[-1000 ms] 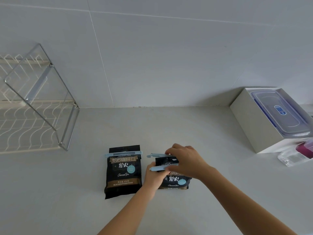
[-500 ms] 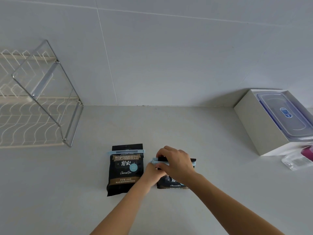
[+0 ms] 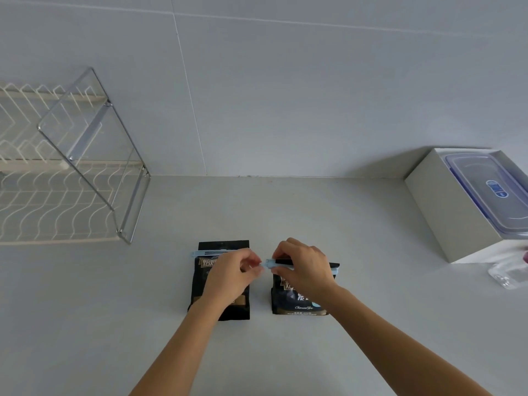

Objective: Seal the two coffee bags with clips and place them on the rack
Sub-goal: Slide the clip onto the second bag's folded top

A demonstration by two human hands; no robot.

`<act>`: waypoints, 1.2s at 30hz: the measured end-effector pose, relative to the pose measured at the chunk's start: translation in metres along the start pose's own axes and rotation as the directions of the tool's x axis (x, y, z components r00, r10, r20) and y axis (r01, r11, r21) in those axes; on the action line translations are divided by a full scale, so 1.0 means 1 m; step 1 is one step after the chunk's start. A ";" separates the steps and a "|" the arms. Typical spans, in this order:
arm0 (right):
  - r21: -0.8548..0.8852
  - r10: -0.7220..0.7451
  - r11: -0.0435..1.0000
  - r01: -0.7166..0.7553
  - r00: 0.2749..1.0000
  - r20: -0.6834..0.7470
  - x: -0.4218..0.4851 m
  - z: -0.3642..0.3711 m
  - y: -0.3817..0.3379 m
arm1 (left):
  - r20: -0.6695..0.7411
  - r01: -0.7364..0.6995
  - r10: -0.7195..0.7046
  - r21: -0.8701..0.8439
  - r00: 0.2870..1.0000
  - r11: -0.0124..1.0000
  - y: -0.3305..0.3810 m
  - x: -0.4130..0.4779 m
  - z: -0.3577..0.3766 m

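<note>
A: What took up most of the frame?
B: A pale counter (image 3: 285, 212) under a tiled wall. A two-tier wire rack (image 3: 71, 178) stood at the left edge, and a white box (image 3: 445, 207) holding a clear lidded container (image 3: 491, 190) sat at the right edge.

A: And the coffee bags?
B: Both lay flat at lower centre, side by side but apart. The left bag (image 3: 221, 281) had a light blue clip (image 3: 205, 254) across its top. The right bag (image 3: 297, 295) carried its own blue clip (image 3: 270, 264) along the top edge.

A: The hands?
B: The right hand (image 3: 305, 267) was clenched over that second clip, fingers and thumb pinching it. The left hand (image 3: 231, 272) hovered over the left bag, fingertips curled at the clip's left end; I couldn't tell whether it gripped anything.
</note>
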State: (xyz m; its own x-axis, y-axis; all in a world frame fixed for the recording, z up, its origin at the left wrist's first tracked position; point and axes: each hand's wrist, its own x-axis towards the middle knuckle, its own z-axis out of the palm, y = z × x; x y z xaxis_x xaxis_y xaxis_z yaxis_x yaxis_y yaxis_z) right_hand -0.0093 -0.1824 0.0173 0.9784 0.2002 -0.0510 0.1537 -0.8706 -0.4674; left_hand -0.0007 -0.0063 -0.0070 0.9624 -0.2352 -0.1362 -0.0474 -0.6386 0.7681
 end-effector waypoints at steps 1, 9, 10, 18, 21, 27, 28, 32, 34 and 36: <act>0.001 -0.003 1.000 0.003 1.000 -0.001 0.000 0.000 0.000 | 0.001 -0.022 0.022 0.036 1.000 0.999 0.002 0.000 0.001; -0.002 -0.002 1.000 0.002 0.999 -0.050 -0.005 0.007 0.000 | -0.072 -0.149 0.174 0.269 0.982 0.951 0.008 -0.005 0.004; 0.000 -0.004 1.000 0.004 0.999 -0.053 -0.006 0.008 0.000 | -0.079 -0.147 0.175 0.279 0.981 0.949 0.009 -0.007 0.005; 0.018 -0.022 1.000 0.023 0.998 -0.054 -0.005 0.003 0.002 | -0.051 0.007 0.001 0.157 0.999 0.988 0.013 -0.010 0.007; 0.000 -0.056 0.998 0.056 0.998 -0.028 -0.007 0.001 0.002 | 0.028 0.072 -0.074 0.081 0.997 0.994 0.016 -0.005 0.007; 0.105 -0.076 0.991 0.082 0.995 -0.061 -0.017 -0.004 0.008 | 0.285 0.273 -0.190 -0.288 0.939 0.918 0.019 -0.003 0.007; 0.117 -0.068 0.990 0.078 0.994 -0.084 -0.018 -0.004 0.008 | 0.316 0.296 -0.195 -0.312 0.929 0.903 0.019 -0.003 0.006; 0.099 -0.076 0.991 0.088 0.990 -0.123 -0.017 -0.003 0.004 | 0.363 0.322 -0.184 -0.369 0.913 0.872 0.020 -0.002 0.006; 0.073 -0.103 0.991 0.113 0.987 -0.125 -0.017 -0.003 0.004 | 0.358 0.325 -0.181 -0.400 0.916 0.857 0.019 -0.003 0.007; 0.067 -0.121 0.989 0.128 0.988 -0.101 -0.017 -0.003 0.006 | 0.371 0.339 -0.177 -0.433 0.911 0.835 0.016 -0.004 0.008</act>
State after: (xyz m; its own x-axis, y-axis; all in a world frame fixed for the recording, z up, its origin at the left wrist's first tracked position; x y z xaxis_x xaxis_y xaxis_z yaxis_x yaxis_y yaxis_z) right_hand -0.0248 -0.1928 0.0180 0.9616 0.2575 0.0952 0.2680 -0.8056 -0.5284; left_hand -0.0072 -0.0215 0.0007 0.7862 -0.3734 -0.4924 0.4021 -0.2960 0.8664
